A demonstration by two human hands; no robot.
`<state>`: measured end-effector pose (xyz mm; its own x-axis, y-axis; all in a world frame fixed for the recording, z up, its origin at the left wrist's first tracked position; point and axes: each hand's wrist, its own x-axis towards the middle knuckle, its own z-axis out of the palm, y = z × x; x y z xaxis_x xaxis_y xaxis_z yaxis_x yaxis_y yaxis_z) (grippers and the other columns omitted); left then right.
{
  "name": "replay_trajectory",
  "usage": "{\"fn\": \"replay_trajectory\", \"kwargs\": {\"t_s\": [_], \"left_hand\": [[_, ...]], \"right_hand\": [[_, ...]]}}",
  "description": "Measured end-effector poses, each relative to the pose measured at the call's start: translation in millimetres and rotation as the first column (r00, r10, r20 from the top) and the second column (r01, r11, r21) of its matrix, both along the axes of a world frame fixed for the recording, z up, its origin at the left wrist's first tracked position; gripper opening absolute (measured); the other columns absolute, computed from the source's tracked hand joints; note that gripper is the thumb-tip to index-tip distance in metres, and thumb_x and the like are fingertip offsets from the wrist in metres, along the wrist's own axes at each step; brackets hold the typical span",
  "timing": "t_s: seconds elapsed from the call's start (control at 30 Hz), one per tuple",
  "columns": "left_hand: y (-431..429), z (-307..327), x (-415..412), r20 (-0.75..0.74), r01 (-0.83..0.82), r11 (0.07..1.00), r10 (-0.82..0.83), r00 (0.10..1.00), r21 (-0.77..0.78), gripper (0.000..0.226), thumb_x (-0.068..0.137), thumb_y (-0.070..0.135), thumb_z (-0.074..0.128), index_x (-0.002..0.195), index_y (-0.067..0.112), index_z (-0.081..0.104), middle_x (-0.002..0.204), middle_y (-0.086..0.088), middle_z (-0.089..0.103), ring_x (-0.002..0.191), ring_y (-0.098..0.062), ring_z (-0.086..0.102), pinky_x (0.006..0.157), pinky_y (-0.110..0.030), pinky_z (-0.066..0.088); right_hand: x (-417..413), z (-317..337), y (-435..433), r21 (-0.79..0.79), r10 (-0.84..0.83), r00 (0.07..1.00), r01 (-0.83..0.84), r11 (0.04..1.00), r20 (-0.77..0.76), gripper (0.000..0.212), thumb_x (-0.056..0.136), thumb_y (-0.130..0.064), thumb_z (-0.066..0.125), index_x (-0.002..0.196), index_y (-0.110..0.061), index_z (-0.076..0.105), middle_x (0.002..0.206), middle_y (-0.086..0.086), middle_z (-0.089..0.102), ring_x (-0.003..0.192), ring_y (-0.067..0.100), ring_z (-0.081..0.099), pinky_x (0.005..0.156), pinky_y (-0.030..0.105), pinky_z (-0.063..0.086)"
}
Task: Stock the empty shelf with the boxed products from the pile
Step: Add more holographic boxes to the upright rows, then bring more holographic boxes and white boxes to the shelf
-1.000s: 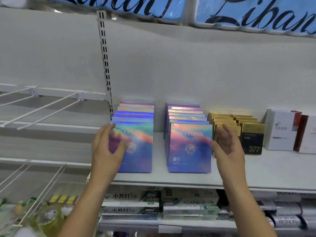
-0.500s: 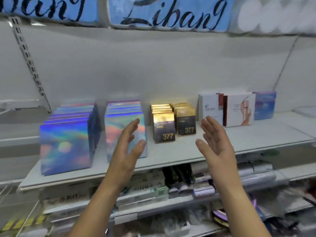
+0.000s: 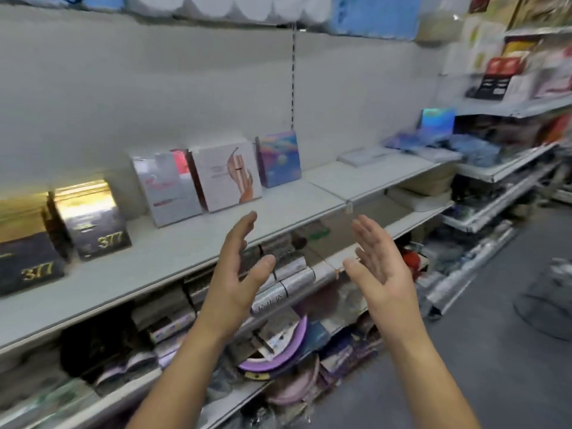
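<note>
palms are facing each other: i'm holding my left hand and right hand up, fingers straight, gripping nothing, before the front edge of the shelf.

the black-and-gold cardboard box marked 377 at far left is cut off by the picture's edge. print on the white upright cardboard box with a red corner is smeared past reading. the heap of blue shiny flat boxes far along the shelf is a blur, count unclear. the silvery packs below cannot be told apart. the grey rounded thing on the floor runs off the right edge.
</note>
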<state>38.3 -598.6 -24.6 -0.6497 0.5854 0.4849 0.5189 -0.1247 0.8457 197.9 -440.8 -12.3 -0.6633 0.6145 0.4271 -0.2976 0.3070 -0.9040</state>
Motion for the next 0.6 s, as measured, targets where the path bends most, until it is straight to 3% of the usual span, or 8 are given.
{"fn": "replay_trajectory", "kwargs": {"t_s": [0.1, 0.3, 0.43, 0.6], "left_hand": [[56.9, -8.0, -2.8, 0.005, 0.038, 0.999, -0.038, 0.999, -0.012, 0.076, 0.086, 0.055, 0.055, 0.155, 0.031, 0.034, 0.160, 0.018, 0.035, 0.147, 0.002, 0.030, 0.123, -0.035, 0.026], [174.2, -25.0, -32.1, 0.089, 0.092, 0.996, -0.094, 0.992, 0.019, 0.077, 0.083, 0.060, 0.054, 0.154, 0.038, 0.034, 0.157, 0.026, 0.035, 0.145, 0.007, 0.029, 0.120, -0.033, 0.029], [256.0, -22.4, -47.1, 0.147, 0.139, 0.990, -0.143, 0.979, 0.037, 0.078, 0.080, 0.061, 0.054, 0.152, 0.040, 0.035, 0.156, 0.026, 0.037, 0.141, 0.013, 0.031, 0.111, -0.011, 0.031], [358.0, -18.5, -56.8, 0.158, 0.212, 0.977, -0.214, 0.964, 0.034, 0.077, 0.083, 0.057, 0.055, 0.154, 0.034, 0.035, 0.158, 0.024, 0.036, 0.145, 0.007, 0.030, 0.117, -0.019, 0.026]], "right_hand": [[-1.5, -10.9, 47.5, -0.003, -0.030, 0.999, 0.030, 1.000, 0.025, 0.057, 0.098, -0.011, 0.062, 0.146, -0.034, 0.043, 0.148, -0.019, 0.051, 0.137, -0.004, 0.044, 0.118, 0.032, 0.034], [-28.9, -15.7, 154.5, -0.016, -0.081, 0.992, 0.082, 0.996, 0.093, 0.061, 0.092, -0.030, 0.067, 0.148, -0.035, 0.042, 0.149, -0.020, 0.050, 0.137, -0.004, 0.045, 0.119, 0.041, 0.036], [-45.4, -6.1, 227.1, -0.007, -0.107, 0.986, 0.109, 0.994, 0.128, 0.061, 0.092, -0.031, 0.066, 0.148, -0.037, 0.041, 0.149, -0.021, 0.050, 0.137, -0.004, 0.044, 0.119, 0.038, 0.036], [-52.2, -2.7, 312.9, -0.019, -0.166, 0.978, 0.170, 0.985, 0.123, 0.064, 0.088, -0.034, 0.064, 0.147, -0.040, 0.040, 0.147, -0.026, 0.051, 0.136, -0.006, 0.045, 0.116, 0.031, 0.036]]}}
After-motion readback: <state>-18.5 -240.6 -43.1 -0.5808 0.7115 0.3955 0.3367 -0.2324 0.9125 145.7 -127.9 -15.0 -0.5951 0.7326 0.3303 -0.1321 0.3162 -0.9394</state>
